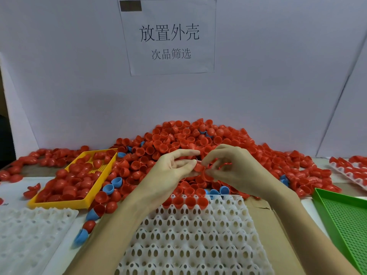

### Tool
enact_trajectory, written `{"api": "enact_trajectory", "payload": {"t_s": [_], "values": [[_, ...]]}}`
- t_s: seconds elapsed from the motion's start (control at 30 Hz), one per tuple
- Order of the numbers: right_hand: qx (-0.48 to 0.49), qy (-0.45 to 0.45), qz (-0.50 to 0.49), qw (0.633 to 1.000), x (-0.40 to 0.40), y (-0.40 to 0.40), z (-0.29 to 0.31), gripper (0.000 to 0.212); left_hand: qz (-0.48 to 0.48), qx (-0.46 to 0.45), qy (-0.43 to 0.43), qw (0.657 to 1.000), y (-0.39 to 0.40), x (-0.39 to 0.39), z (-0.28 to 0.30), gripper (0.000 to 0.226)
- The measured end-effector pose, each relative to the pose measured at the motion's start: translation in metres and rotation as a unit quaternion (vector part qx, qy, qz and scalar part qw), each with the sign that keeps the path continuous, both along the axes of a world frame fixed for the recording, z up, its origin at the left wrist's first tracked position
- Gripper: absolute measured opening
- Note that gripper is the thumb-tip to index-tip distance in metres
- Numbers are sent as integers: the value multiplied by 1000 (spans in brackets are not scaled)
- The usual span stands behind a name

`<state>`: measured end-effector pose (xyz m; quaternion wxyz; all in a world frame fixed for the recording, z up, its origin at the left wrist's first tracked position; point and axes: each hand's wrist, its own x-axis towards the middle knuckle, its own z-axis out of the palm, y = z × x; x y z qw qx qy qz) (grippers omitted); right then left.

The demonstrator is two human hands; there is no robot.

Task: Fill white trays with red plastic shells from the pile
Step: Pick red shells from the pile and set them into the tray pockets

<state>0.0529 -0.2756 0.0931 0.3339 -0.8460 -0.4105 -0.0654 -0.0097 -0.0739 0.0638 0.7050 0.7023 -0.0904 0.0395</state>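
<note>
Presently left hand [174, 165] and right hand [228, 165] pinch one red plastic half-shell [199, 167], apparently separating it, 12 o'clock of white perforated tray [198, 235].

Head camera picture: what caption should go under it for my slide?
Two hands, left hand and right hand, hold a red shell above a white tray.

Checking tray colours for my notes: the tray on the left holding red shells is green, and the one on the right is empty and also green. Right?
Not quite. The head view shows the left tray holding red shells is yellow, not green. The empty tray on the right is green, as you said.
</note>
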Motion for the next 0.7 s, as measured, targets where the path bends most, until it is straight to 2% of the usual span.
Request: {"api": "enact_trajectory", "payload": {"t_s": [0.1,0.2,0.33,0.53,0.7], "values": [[-44,26,-20,999,6,-7,-1,15,53,58,-9,997,-3,0,-1,30],[-161,82,-58,982,15,-14,-12,10,134,142,-39,980,-2,3,-2,24],[-254,82,-78,961,22,-6,-39,7,131,189,-24,973,3,3,-4,15],[-277,34,-111,954,26,6,-61,18,108,227,-4,968,3,3,-6,12],[-282,42,-104,953,24,8,-63,20,128,235,-8,964,5,4,-6,12]]}}
